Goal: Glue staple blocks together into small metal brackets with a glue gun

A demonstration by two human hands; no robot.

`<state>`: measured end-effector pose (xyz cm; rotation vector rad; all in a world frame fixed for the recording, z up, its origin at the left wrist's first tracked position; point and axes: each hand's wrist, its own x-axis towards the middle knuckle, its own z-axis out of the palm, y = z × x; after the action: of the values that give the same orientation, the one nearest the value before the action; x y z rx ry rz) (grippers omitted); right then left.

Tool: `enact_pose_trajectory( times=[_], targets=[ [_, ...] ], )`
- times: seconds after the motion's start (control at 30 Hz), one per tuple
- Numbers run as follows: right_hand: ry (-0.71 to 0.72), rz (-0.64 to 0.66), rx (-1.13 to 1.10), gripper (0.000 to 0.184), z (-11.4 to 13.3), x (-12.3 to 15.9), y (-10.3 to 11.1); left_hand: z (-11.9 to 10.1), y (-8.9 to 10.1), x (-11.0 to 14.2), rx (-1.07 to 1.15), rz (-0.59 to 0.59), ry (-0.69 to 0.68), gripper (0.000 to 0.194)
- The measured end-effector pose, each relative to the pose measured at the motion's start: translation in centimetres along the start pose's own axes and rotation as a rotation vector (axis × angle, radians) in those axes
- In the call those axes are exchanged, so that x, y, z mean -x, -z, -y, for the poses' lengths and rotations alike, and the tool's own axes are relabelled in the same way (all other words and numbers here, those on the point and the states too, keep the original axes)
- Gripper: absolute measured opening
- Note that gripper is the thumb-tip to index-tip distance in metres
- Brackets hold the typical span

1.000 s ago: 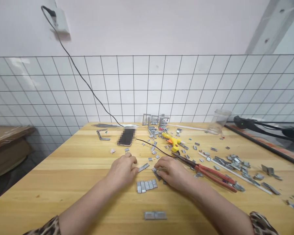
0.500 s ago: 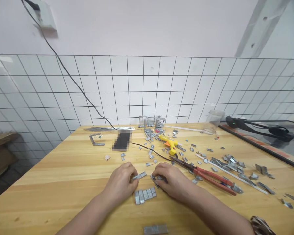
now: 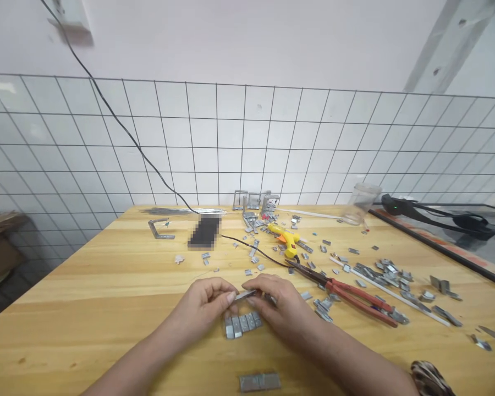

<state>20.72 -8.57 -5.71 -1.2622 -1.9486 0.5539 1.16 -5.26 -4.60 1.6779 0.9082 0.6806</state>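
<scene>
Between my two hands is a small flat grey metal strip [image 3: 244, 296], held just above the table. My left hand [image 3: 210, 300] pinches its left end between thumb and forefinger. At its right end, the fingers of my right hand [image 3: 274, 300] are closed on it; their tips partly hide the piece. Just below lies a row of several grey metal pieces [image 3: 243, 324] set side by side. Nearer to me lies a separate flat grey piece [image 3: 259, 381]. Red-handled pliers [image 3: 355, 300] lie right of my right hand, with loose metal pieces [image 3: 323, 309] beside them.
A yellow glue gun [image 3: 287, 242] lies beyond my hands, its black cord crossing the table. A blurred-out dark object [image 3: 205, 232] lies left of it. Small metal frames [image 3: 251, 203], a clear plastic cup [image 3: 359, 203] and scattered metal scraps [image 3: 390, 272] are farther off.
My hands have come together; the strip in my left hand now meets my right fingers. More loose pieces show beside the pliers. The view has shifted slightly.
</scene>
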Motion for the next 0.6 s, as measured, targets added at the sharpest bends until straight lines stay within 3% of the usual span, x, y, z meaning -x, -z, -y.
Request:
enact_pose_trajectory(
  times=[0.23, 0.47, 0.6],
  targets=[
    [-0.185, 0.052, -0.279, 0.023, 0.4, 0.2, -0.7, -0.6, 0.6, 0.8, 0.181, 0.03, 0.075, 0.055],
    [-0.233, 0.108, -0.396, 0.02, 1.1, 0.4, -0.9, -0.9, 0.8, 1.7, 0.252, -0.011, 0.073, 0.041],
    [-0.237, 0.143, -0.436, 0.021, 1.6, 0.5, -0.9, -0.8, 0.5, 1.9, 0.152, 0.01, 0.088, 0.034]
  ],
)
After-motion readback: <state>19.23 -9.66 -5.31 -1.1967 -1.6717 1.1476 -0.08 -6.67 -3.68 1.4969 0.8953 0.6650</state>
